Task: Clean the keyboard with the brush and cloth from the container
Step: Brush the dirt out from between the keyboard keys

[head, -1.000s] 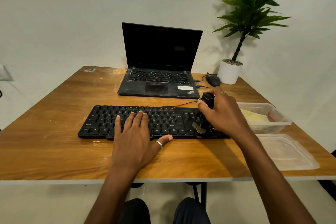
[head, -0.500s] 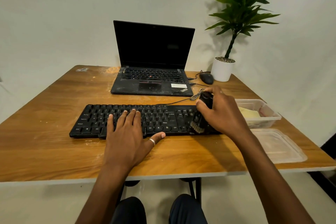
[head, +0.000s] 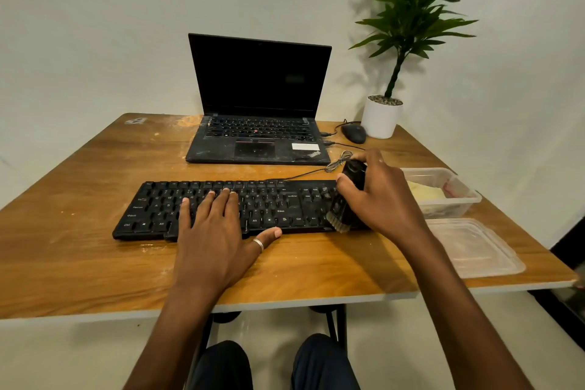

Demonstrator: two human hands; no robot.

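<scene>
Hardly anything has moved: the right hand [head: 383, 199] still grips the brush [head: 341, 210] at the right end of the keyboard [head: 278, 203]. The left hand [head: 215, 231] presses flat on it, fingers straight. Brushing is in hand; the next move probably calls for leftward strokes.

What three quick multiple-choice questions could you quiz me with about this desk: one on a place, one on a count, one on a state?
1. The brush meets the keyboard at its: A left end; B middle; C right end.
2. How many rings show on the left hand? A none; B one; C three.
3. The container is: A lidded; B open, its lid lying apart; C overturned.

Answers: C, the bristles rest on the rightmost keys. B, a single ring sits on the thumb. B, the lid lies flat beside the uncovered container.
</scene>
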